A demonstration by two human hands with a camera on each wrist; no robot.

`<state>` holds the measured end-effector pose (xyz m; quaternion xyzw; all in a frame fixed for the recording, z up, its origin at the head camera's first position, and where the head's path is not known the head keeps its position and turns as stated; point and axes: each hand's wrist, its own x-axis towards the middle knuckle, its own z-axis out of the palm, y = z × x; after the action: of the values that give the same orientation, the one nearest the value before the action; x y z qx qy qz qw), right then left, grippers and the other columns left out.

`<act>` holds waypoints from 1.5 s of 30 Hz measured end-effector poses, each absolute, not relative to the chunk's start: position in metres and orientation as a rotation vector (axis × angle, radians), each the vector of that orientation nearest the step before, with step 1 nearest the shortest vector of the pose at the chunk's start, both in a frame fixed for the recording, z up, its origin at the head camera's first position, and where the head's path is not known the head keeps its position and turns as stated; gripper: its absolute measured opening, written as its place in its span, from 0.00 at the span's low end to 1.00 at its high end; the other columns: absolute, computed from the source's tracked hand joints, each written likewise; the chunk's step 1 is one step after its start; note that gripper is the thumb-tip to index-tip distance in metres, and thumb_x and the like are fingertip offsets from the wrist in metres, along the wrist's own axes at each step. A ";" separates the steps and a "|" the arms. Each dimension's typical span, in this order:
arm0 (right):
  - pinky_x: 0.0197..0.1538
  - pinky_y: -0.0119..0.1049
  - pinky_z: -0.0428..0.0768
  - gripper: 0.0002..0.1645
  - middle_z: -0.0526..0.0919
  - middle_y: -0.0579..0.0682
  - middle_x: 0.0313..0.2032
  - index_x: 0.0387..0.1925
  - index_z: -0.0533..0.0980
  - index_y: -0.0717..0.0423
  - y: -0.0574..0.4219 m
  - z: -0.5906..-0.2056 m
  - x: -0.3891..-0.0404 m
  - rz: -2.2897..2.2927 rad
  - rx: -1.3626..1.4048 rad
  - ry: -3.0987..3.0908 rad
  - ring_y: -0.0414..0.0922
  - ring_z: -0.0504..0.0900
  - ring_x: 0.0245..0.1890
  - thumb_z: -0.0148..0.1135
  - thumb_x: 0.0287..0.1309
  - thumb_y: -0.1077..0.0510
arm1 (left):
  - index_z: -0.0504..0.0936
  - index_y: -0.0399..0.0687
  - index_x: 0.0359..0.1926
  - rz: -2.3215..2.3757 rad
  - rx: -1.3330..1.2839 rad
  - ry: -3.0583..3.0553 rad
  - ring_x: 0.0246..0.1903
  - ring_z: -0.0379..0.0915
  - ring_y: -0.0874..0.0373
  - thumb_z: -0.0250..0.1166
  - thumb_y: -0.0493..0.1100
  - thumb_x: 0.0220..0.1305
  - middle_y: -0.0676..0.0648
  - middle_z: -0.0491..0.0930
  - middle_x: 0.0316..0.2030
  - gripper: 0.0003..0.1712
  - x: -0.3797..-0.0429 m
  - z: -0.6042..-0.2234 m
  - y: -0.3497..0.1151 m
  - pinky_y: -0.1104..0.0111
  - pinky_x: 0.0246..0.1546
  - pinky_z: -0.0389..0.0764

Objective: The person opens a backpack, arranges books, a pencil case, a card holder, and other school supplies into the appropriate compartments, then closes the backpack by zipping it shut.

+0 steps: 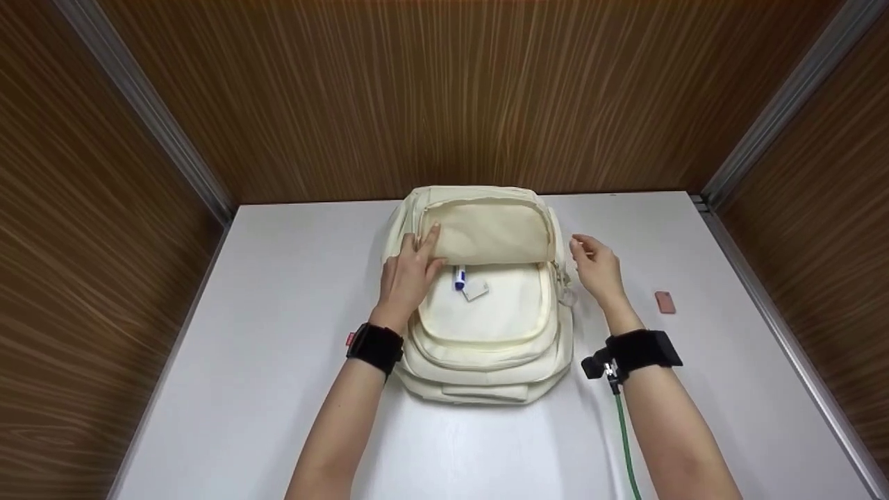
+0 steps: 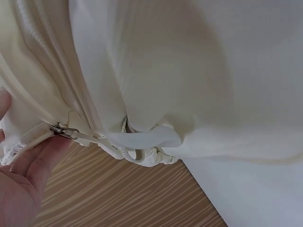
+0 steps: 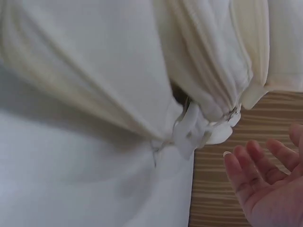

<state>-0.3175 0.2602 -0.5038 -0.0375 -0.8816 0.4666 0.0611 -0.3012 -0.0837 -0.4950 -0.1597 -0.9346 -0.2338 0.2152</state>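
A cream backpack (image 1: 486, 361) lies on the white table, its upper front flap folded back to show the pocket's lining. My left hand (image 1: 410, 274) rests on the left edge of that flap, fingers fairly straight. In the left wrist view the fingers (image 2: 45, 158) lie against a zip with a metal slider (image 2: 64, 131). A marker with a blue cap (image 1: 460, 279) and a small white flat piece (image 1: 476, 290) lie on the front panel below the flap; the marker's upper end is hidden. My right hand (image 1: 599, 269) hovers beside the bag's right side, fingers loosely bent, holding nothing.
A small pink rectangular object (image 1: 665, 302) lies on the white table (image 1: 278, 333) to the right of the bag. Brown wood-grain panels (image 1: 458, 97) enclose the table at the back and sides. A green cable (image 1: 626, 444) hangs from the right wrist strap.
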 end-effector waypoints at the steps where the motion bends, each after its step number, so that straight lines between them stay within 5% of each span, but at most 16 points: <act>1: 0.53 0.50 0.76 0.28 0.78 0.66 0.52 0.65 0.69 0.65 0.266 -0.507 -0.317 1.385 -0.131 -2.701 0.59 0.77 0.53 0.50 0.73 0.50 | 0.67 0.56 0.71 -0.655 -0.436 -2.598 0.16 0.67 0.52 0.62 0.56 0.67 0.40 0.72 0.45 0.34 -0.301 -0.495 -0.083 0.58 0.21 0.74; 8: 0.66 0.61 0.58 0.37 0.58 0.78 0.64 0.72 0.53 0.68 0.315 -0.524 -0.309 1.121 -0.348 -2.995 0.72 0.58 0.65 0.51 0.71 0.54 | 0.68 0.57 0.71 -0.702 -0.408 -2.611 0.17 0.66 0.52 0.62 0.55 0.66 0.41 0.71 0.42 0.34 -0.300 -0.493 -0.082 0.57 0.22 0.73; 14: 0.61 0.71 0.55 0.42 0.46 0.86 0.64 0.74 0.44 0.68 0.349 -0.531 -0.293 0.851 -0.549 -3.217 0.81 0.47 0.63 0.48 0.68 0.56 | 0.69 0.57 0.70 -0.709 -0.410 -2.605 0.16 0.64 0.52 0.63 0.55 0.65 0.42 0.70 0.40 0.34 -0.300 -0.492 -0.081 0.57 0.22 0.72; 19: 0.62 0.67 0.54 0.41 0.53 0.88 0.60 0.69 0.44 0.80 0.364 -0.533 -0.283 0.823 -0.556 -3.251 0.81 0.52 0.60 0.44 0.62 0.62 | 0.69 0.57 0.70 -0.720 -0.398 -2.611 0.17 0.65 0.51 0.63 0.55 0.65 0.42 0.70 0.39 0.34 -0.301 -0.492 -0.081 0.56 0.22 0.73; 27: 0.45 0.61 0.74 0.26 0.69 0.84 0.46 0.53 0.65 0.87 0.364 -0.531 -0.278 0.779 -0.619 -3.186 0.76 0.70 0.48 0.42 0.57 0.69 | 0.69 0.58 0.70 -0.734 -0.384 -2.627 0.17 0.65 0.51 0.63 0.55 0.65 0.42 0.70 0.39 0.34 -0.301 -0.492 -0.080 0.56 0.23 0.73; 38: 0.43 0.61 0.74 0.19 0.75 0.79 0.42 0.48 0.70 0.80 0.359 -0.536 -0.274 0.471 -0.688 -3.179 0.71 0.75 0.44 0.40 0.64 0.68 | 0.68 0.58 0.71 -0.736 -0.390 -2.629 0.17 0.64 0.52 0.63 0.55 0.66 0.41 0.71 0.40 0.33 -0.300 -0.492 -0.080 0.57 0.22 0.72; 45: 0.31 0.52 0.76 0.17 0.78 0.74 0.31 0.43 0.73 0.80 0.359 -0.534 -0.275 0.479 -0.707 -3.183 0.65 0.80 0.33 0.45 0.59 0.69 | 0.69 0.56 0.70 -0.728 -0.404 -2.620 0.16 0.63 0.52 0.62 0.55 0.65 0.41 0.71 0.39 0.34 -0.301 -0.492 -0.080 0.56 0.23 0.72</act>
<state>-0.2753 0.3591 -0.5342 -0.2140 -0.9629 0.1449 -0.0770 -0.3006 -0.0800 -0.4916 -0.1443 -0.9347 -0.2598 0.1948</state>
